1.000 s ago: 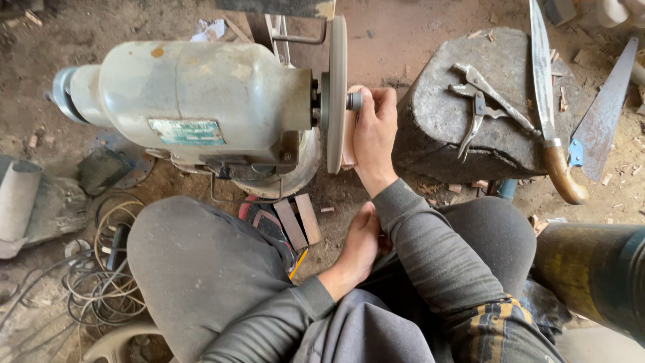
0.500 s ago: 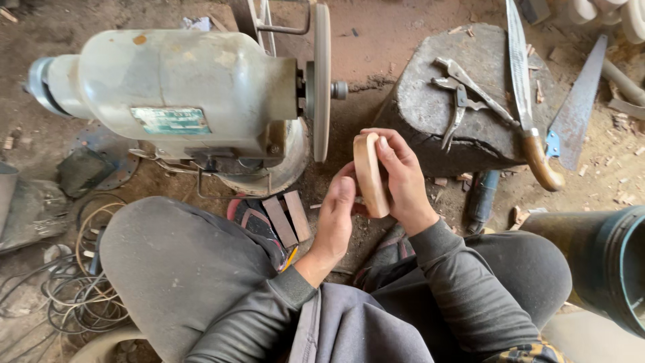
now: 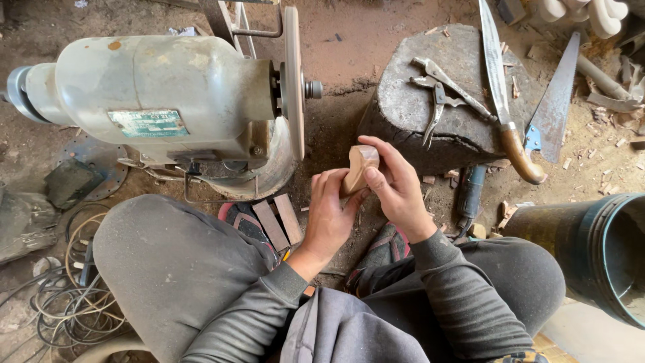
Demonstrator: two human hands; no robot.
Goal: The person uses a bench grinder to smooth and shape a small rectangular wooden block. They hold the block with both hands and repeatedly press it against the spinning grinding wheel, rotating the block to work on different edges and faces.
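Both hands hold one small carved wood piece (image 3: 359, 168) between them, in front of the knees. Left hand (image 3: 329, 215) closed around its lower end from below, fingers curled up its near face. Right hand (image 3: 396, 191) wrapped on the far side, thumb across the rounded pale top. Neither is spread open; each grips the same piece.

Head view, only one available:
- Wood piece sits clear of the sanding disc (image 3: 293, 81), below and to the right of it, not touching. Disc edge-on to camera; spinning or stopped, cannot tell.
- Disc is mounted on a pale green bench motor (image 3: 154, 94) on the dirt floor, left of the hands.
- Right of the hands: stone block (image 3: 416, 114) carrying locking pliers (image 3: 440, 84) and a long knife with wooden handle (image 3: 500, 81). Handsaw (image 3: 554, 101) leans beside the block.
- Dark bucket (image 3: 598, 249) at right edge. Coiled cables (image 3: 67, 296) lower left. Small wood slats (image 3: 279, 222) lie between the feet.

Judgement on the step: looks like checking the shaped surface off the disc. To do it well, turn the piece in the fingertips so the curved top faces up, run the thumb along the edge for flats, keep sleeves away from the disc rim.
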